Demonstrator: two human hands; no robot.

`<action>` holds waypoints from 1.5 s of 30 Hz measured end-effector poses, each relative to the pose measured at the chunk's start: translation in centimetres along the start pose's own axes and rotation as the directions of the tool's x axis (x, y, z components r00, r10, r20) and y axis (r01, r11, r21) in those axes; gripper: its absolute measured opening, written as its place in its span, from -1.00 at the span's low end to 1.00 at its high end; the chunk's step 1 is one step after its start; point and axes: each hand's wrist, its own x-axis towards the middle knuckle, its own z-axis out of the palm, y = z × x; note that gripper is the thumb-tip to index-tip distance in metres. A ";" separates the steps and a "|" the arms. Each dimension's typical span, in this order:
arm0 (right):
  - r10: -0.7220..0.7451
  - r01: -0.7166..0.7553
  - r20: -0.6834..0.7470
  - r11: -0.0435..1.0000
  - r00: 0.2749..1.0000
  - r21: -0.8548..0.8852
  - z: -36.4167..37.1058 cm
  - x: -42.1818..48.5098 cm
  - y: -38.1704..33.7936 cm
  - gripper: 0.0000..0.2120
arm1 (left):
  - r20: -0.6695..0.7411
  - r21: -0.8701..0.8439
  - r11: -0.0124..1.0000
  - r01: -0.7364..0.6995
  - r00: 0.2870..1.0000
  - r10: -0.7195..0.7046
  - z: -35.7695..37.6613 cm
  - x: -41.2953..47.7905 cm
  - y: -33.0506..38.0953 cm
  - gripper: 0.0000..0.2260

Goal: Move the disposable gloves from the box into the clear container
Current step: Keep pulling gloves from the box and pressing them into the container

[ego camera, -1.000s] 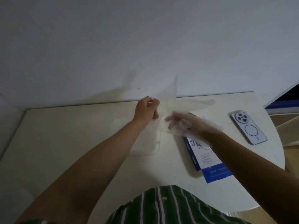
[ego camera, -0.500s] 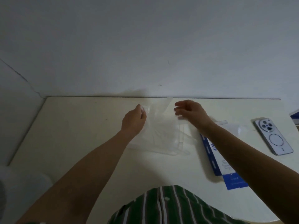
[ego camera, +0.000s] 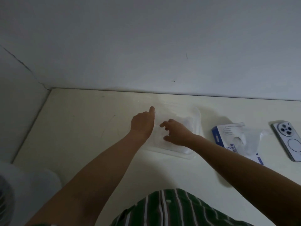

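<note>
Nearest the camera is a green shirt with pale stripes, and both bare forearms reach out from it over the cream worktop. They meet at the shallow clear plastic container, which lies flat in the middle of the worktop. The step in hand looks like settling a thin translucent disposable glove into that container. The left hand is loosely curled with its forefinger stretched out, resting at the container's left edge on or just beside the film; whether it pinches anything I cannot tell. The right hand is half open, fingers bent and spread, pressing down on the glove inside the container and gripping nothing that shows. Further right sits the blue and white cardboard glove box, with more clear gloves spilling from its opening. The next move probably calls for the right hand to lift off and reach to that box. Beyond it lies a pale smartphone, camera side up
</note>
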 end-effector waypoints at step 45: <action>-0.023 0.090 -0.317 0.976 0.948 0.199 -6.1 -2.9 1.1 -0.85 | 0.001 -0.148 0.986 0.075 0.997 -0.076 -0.8 0.8 2.5 -0.85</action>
